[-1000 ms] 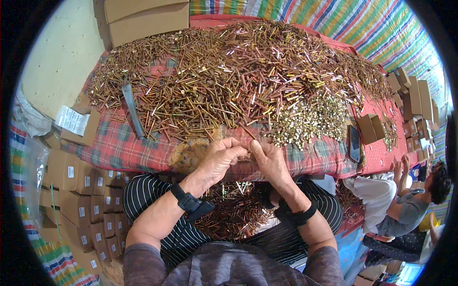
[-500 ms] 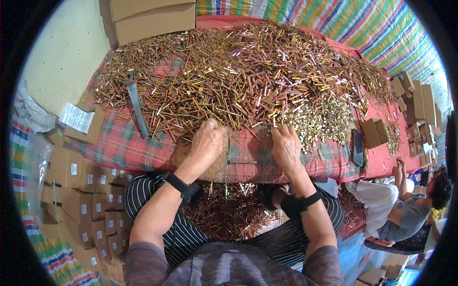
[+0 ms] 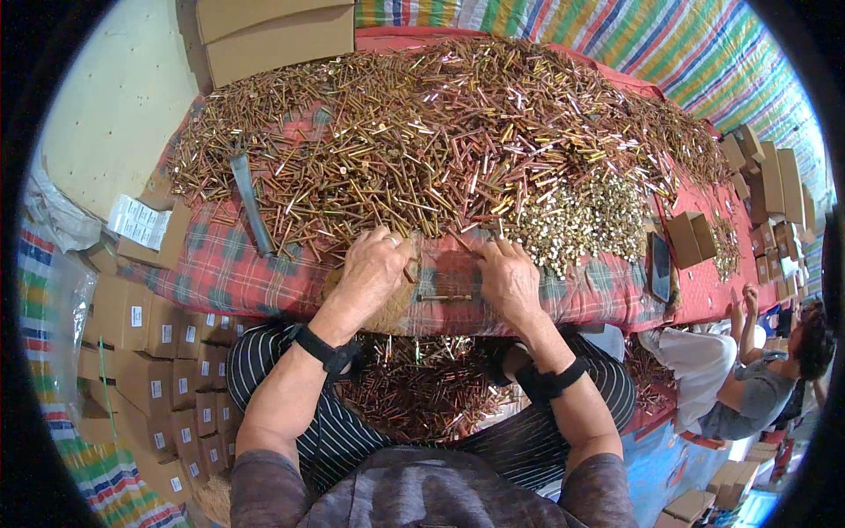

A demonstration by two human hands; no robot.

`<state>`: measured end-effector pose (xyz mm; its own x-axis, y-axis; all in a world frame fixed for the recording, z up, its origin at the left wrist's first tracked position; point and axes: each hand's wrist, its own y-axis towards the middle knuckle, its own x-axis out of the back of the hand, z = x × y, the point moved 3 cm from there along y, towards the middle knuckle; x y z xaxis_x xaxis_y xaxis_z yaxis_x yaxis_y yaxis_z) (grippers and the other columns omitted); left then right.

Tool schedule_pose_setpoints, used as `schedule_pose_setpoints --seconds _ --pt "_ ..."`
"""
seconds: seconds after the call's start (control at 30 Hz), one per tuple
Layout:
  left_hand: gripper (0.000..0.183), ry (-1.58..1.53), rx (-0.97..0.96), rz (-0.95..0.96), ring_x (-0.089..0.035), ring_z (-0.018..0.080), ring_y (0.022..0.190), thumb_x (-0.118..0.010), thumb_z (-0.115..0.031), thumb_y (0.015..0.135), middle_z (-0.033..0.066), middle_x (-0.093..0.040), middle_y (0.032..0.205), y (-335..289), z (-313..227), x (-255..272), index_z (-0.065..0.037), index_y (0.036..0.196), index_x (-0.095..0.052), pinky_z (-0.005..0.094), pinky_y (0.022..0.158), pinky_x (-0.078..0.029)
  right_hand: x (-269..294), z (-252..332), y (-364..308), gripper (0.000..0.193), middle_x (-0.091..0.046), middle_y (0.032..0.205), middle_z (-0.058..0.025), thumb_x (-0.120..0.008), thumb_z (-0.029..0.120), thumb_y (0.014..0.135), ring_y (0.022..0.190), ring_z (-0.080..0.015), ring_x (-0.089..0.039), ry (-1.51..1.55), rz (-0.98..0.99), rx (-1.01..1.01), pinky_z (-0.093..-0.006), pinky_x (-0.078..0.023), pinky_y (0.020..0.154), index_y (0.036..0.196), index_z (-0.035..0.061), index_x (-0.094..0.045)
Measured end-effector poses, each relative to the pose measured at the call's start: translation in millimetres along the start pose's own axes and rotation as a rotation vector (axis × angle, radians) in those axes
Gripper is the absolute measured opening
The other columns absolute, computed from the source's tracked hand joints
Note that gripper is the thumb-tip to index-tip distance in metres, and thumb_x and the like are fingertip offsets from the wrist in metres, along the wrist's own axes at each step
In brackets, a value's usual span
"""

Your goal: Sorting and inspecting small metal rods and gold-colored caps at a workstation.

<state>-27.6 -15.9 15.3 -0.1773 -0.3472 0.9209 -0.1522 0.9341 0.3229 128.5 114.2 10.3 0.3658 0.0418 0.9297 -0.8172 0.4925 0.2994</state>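
Observation:
My left hand is at the near edge of a big heap of brass-coloured bolts, fingers curled. A short bolt sticks out beside its fingertips. My right hand is closed in a pinch, close to a pile of small shiny nuts; what its fingers hold is too small to make out. Between the hands, a single bolt with a nut at one end lies on the red plaid cloth. Another loose bolt points out of the heap near my right fingertips.
A grey metal strip lies at the left of the heap. A dark phone and an open small carton are at the right. Stacked cartons stand at lower left. Another person sits at far right.
My right hand has shifted left and slightly nearer, toward my left hand. My left hand has moved a little left and nearer, and a short bolt now shows by its fingertips.

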Motion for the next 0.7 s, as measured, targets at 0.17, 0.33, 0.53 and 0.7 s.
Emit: schedule_pose_setpoints --seconds 0.17,0.33,0.53,0.7 --pt "0.02 -0.864 0.344 -0.128 -0.055 0.0128 0.068 -0.061 -0.009 0.082 0.0037 -0.061 0.077 0 -14 1 0.002 0.099 -0.063 0.0268 0.061 -0.045 10 14 -3 0.013 -0.053 0.079 -0.0156 -0.054 0.001 0.077 0.07 -0.035 -0.055 0.519 0.001 -0.042 -0.0426 -0.045 0.06 0.089 0.0049 -0.058" --pt "0.026 -1.078 0.398 0.04 -0.051 0.0062 0.069 -0.054 -0.012 0.087 -0.0001 -0.06 0.08 -2 -21 -6 0.001 0.109 -0.061 0.0222 0.061 -0.042 25 21 -8 0.024 -0.052 0.079 -0.0158 -0.052 -0.002 0.077 0.071 -0.0348 -0.055 0.624 0.015 -0.098 -0.0419 -0.044 0.061 0.098 0.0055 -0.06" --pt "0.025 -1.037 0.336 0.056 -0.052 0.0058 0.071 -0.054 -0.013 0.088 0.0008 -0.061 0.08 4 -31 0 0.002 0.106 -0.062 0.0224 0.064 -0.043 27 21 -13 0.024 -0.053 0.08 -0.0152 -0.052 -0.003 0.078 0.074 -0.0349 -0.055 0.529 -0.085 -0.01 -0.0409 -0.045 0.061 0.099 0.0051 -0.061" --pt "0.019 -1.263 0.414 0.165 -0.058 0.0083 0.076 -0.053 -0.014 0.09 0.0044 -0.064 0.087 3 -31 -15 0.001 0.099 -0.06 0.0245 0.069 -0.047 33 25 -14 0.021 -0.054 0.082 -0.0162 -0.052 -0.002 0.079 0.075 -0.0359 -0.057 0.531 -0.085 -0.051 -0.0421 -0.047 0.062 0.097 0.0036 -0.059"
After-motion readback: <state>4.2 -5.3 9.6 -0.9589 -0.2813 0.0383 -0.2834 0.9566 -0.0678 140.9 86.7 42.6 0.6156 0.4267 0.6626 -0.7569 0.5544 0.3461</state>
